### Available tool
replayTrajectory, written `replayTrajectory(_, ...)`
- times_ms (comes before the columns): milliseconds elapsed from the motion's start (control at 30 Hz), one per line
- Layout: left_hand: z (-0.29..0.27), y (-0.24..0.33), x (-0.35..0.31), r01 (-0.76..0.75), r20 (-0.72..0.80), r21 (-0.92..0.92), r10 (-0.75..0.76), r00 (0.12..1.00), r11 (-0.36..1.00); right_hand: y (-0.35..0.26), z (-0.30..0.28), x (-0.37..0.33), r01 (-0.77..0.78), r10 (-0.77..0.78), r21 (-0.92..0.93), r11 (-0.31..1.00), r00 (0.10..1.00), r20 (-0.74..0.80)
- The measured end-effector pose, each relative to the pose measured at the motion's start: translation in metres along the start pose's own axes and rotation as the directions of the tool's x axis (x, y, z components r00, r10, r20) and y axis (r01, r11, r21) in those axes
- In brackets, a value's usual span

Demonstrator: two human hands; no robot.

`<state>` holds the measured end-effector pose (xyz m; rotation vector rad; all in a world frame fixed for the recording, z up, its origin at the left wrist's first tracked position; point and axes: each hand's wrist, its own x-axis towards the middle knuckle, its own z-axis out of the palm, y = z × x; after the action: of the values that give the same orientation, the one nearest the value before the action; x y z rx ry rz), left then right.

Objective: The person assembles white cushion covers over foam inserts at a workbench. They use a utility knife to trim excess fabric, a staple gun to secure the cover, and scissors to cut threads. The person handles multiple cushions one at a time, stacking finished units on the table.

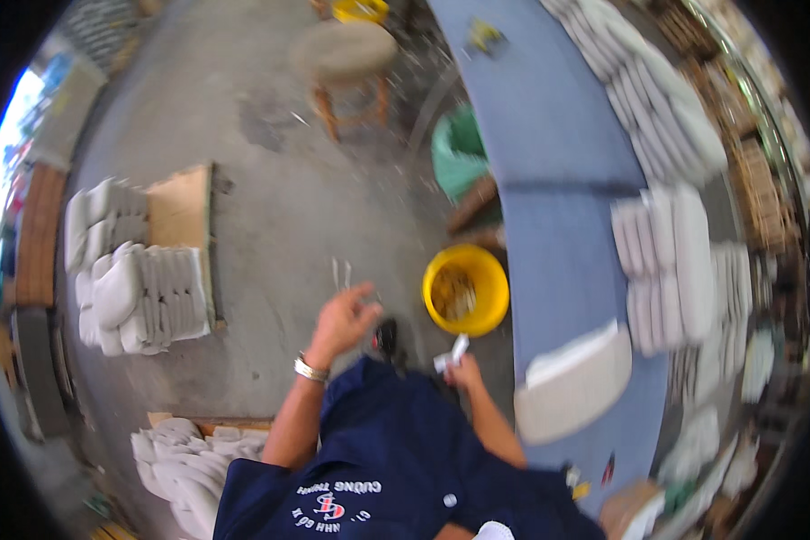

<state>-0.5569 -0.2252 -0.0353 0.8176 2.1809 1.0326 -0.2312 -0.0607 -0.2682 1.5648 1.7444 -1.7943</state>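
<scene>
The left hand (pixel 344 322) hung empty, fingers spread; the right hand (pixel 464 372) gripped a small white object (pixel 459 347). One curved beige cushion (pixel 567 400) lay singly on the long blue table (pixel 558 270), grey padded cushions (pixel 664 270) stacked beyond; which were finished could not be told.

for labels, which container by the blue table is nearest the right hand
The yellow bucket, just beyond the right hand; the green container is farther off.
</scene>
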Motion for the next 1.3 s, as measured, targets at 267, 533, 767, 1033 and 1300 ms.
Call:
replayTrajectory(267, 0.034, -0.005, -0.026, 0.072, 0.212, -0.111, -0.048, 0.976, 0.991, -0.09, -0.04, 0.021, 0.018, -0.223, -0.428, 0.904, 0.874, -0.432)
replayTrajectory(533, 0.059, 0.03, -0.002, -0.105, 0.433, 0.014, 0.089, 0.897, 0.994, -0.053, -0.041, -0.006, 0.145, -0.101, 0.136, 0.98, 0.953, -0.286)
replayTrajectory(767, 0.107, 0.053, 0.032, -0.124, 0.57, -0.046, 0.128, 0.812, 0.991, 0.139, 0.008, -0.145, -0.051, 0.229, 0.423, 0.905, 0.895, -0.382)
replayTrajectory(1033, 0.212, 0.114, 0.013, -0.343, 0.697, -0.106, 0.316, 0.643, 0.933, 0.166, -0.065, -0.236, 0.399, 0.548, 0.788, 0.468, 0.569, -0.613)
replayTrajectory(1300, 0.367, 0.123, -0.081, -0.864, 0.756, 0.022, 0.557, 0.344, 0.503, 0.159, -0.124, -0.208, 0.351, 0.465, 0.82, 0.452, 0.691, -0.553)
